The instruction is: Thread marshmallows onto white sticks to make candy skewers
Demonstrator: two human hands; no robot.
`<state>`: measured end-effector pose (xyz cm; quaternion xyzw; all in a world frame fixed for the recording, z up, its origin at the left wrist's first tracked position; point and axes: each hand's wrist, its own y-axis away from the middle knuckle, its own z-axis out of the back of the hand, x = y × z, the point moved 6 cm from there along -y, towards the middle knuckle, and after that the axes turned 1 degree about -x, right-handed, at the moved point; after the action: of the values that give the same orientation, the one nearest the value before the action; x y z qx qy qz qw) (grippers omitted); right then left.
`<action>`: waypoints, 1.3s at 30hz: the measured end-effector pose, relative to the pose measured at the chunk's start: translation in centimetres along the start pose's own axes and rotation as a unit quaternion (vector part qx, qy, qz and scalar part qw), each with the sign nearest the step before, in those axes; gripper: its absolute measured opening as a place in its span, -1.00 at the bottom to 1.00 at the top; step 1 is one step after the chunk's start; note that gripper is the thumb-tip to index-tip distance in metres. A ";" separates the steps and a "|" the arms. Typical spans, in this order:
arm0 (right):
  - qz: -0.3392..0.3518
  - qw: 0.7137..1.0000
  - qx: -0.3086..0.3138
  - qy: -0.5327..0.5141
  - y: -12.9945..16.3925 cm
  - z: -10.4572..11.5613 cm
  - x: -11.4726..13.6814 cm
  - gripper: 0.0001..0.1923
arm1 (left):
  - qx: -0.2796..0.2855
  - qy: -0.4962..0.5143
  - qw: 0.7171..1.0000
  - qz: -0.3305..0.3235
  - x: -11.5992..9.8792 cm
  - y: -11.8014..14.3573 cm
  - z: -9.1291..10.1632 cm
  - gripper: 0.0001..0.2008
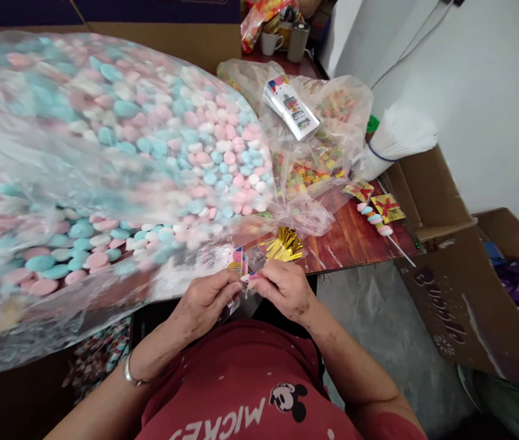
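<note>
My left hand (pixel 206 300) and my right hand (pixel 284 287) meet at the table's near edge, both pinching a small clear packet with a printed card (pixel 239 264). What is inside it is hidden by my fingers. Just beyond lie gold twist ties (pixel 283 245). A huge clear bag of pink, blue and white marshmallow candies (pixel 103 159) fills the left side, right beside my left hand.
A finished candy skewer (pixel 381 225) with a yellow label lies on the wooden table (pixel 355 241) at the right. Behind it are bags of colourful candies (pixel 314 165), a stack of printed cards (pixel 290 107), a bundle of white sticks (pixel 392 140) and cardboard boxes (pixel 452 287).
</note>
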<state>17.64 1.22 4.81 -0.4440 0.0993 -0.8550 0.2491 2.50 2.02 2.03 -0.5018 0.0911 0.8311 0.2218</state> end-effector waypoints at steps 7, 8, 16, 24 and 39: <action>-0.171 0.908 -0.297 0.241 4.7 12.7 -6.4 -0.75 | -0.034 -0.032 0.999 -0.014 0.3 0.2 0.3 -0.74; -0.191 0.874 -0.331 0.301 5.9 15.0 -7.6 -0.72 | -0.034 -0.032 0.999 -0.016 0.4 0.2 0.3 -0.73; -0.408 0.717 -0.113 0.553 10.2 21.3 -15.6 -0.75 | -0.024 -0.011 0.997 -0.076 -0.6 -0.4 -0.1 -0.76; -0.222 0.815 -0.234 0.482 9.7 22.0 -11.8 -0.69 | -0.037 0.006 0.999 -0.011 0.7 -0.2 1.3 -0.78; 0.149 0.942 -0.039 0.298 -0.1 10.0 -1.2 -0.84 | -0.011 -0.009 0.999 -0.040 1.5 0.3 3.2 -0.75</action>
<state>26.20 2.45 9.87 -0.1586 0.2677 -0.8965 0.3154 -0.80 3.36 2.26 -0.5002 0.0598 0.8269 0.2499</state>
